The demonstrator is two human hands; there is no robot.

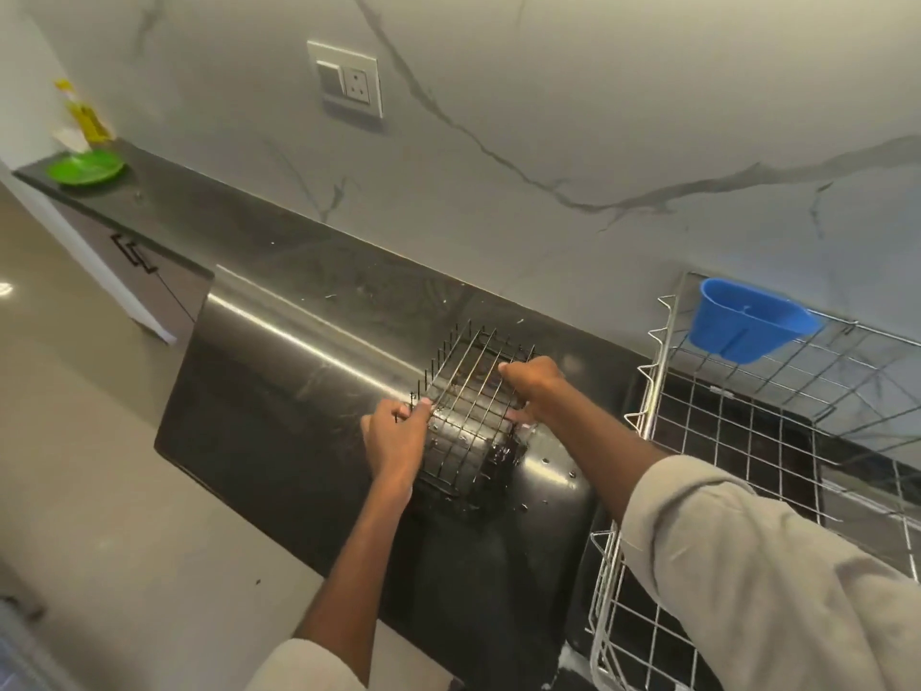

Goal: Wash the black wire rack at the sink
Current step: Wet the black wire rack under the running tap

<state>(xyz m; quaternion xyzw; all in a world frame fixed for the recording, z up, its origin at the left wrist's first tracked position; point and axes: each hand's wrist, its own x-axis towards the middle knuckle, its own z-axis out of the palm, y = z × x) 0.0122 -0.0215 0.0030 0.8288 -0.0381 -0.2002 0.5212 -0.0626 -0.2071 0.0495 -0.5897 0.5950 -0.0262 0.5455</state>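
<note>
A dark stone counter (279,251) runs along a marble wall. On its far left end sit a green plate (85,168) and a yellow bottle (84,114). A steel drainboard (279,341) is set into it, and a white wire dish rack (747,441) stands at the right.

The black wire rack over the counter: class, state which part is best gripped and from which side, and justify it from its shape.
Grip the black wire rack by its two opposite side edges, one hand from each side, as the left hand and right hand do. The open grid lets fingers curl round the wires.
</note>
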